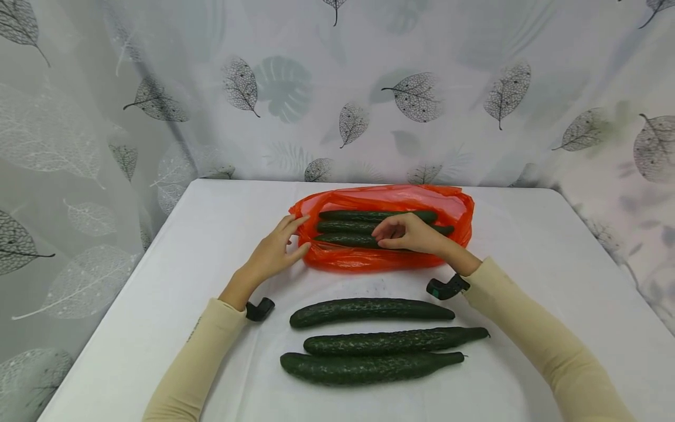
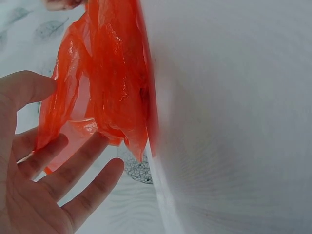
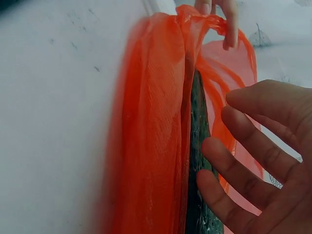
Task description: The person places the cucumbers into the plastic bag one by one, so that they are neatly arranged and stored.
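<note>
A thin red plastic bag (image 1: 348, 262) lies at the back of the table with its mouth spread wide. Three dark green cucumbers (image 1: 343, 240) show inside it, side by side. My left hand (image 1: 269, 253) is at the bag's left end, fingers spread around the edge; in the left wrist view the fingertips (image 2: 61, 141) meet the red film. Over the bagged cucumbers hovers my right hand (image 1: 408, 233), its fingers loosely bent and holding nothing. The right wrist view shows those fingers apart from one another, close beside a cucumber (image 3: 197, 122); whether they touch it I cannot tell.
Nearer the front, three more cucumbers lie crosswise on the white table (image 1: 527, 246): a back one (image 1: 369, 310), a middle one (image 1: 390, 341) and a front one (image 1: 364, 369). A leaf-patterned curtain (image 1: 348, 76) hangs behind the table. Each wrist carries a small black camera (image 1: 447, 287).
</note>
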Demonstrator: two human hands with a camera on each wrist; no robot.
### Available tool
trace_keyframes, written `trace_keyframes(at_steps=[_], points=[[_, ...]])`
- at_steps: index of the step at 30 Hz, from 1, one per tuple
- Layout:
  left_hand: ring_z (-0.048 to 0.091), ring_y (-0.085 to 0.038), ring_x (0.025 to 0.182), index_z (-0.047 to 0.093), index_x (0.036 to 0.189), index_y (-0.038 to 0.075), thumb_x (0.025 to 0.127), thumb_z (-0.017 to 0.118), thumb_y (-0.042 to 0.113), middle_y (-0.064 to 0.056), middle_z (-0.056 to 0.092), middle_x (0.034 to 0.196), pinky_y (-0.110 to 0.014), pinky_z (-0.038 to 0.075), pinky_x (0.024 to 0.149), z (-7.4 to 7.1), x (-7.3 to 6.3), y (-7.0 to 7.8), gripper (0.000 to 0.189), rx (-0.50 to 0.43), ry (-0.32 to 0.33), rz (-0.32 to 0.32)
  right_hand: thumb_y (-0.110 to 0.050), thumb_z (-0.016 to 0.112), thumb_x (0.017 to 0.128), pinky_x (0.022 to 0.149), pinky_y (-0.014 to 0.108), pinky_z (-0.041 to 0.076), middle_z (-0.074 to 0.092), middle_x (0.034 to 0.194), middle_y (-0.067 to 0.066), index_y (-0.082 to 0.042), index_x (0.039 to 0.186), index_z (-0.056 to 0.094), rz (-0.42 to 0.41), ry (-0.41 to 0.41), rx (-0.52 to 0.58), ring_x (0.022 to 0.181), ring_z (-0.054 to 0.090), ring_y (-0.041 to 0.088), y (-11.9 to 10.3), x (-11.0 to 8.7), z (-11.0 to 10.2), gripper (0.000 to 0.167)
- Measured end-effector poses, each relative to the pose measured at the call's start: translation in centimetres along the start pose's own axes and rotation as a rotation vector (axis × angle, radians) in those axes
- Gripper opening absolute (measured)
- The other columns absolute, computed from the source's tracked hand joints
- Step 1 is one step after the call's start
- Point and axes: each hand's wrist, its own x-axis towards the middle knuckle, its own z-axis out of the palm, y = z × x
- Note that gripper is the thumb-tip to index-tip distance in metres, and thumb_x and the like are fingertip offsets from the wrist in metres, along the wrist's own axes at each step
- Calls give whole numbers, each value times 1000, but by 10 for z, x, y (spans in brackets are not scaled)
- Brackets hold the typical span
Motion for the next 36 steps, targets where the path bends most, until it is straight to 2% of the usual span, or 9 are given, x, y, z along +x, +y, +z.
trace_keyframes(at_steps=[9, 18, 26, 36], points=[[63, -30, 102, 38, 150, 15, 95, 62, 29, -19, 35, 150, -47, 55, 80, 1, -1, 0, 62, 13, 2, -2, -10, 71, 89, 73, 29, 56, 71, 99, 9, -1, 106, 71, 8, -89, 3, 84, 64, 20, -9, -9, 8, 20], [63, -30, 94, 39, 149, 14, 95, 62, 29, -20, 36, 149, -47, 55, 78, 0, 0, 0, 61, 26, 9, 7, -13, 71, 89, 77, 33, 56, 72, 100, 5, -2, 107, 71, -19, -165, -30, 86, 66, 16, -24, -18, 22, 21], [63, -30, 95, 40, 149, 14, 95, 62, 29, -21, 36, 149, -47, 55, 77, 1, 0, 1, 60, 26, 9, 14, -15, 71, 90, 71, 31, 55, 71, 95, -2, -2, 109, 71, -26, -247, -37, 83, 64, 15, -27, -25, 34, 23], [64, -30, 93, 40, 149, 14, 95, 61, 30, -20, 35, 150, -47, 55, 79, 2, 0, 2, 60, 24, 1, 8, -18, 73, 88, 74, 32, 55, 70, 104, 8, -4, 113, 69, -29, -366, 35, 85, 64, 19, -23, -34, 42, 29]])
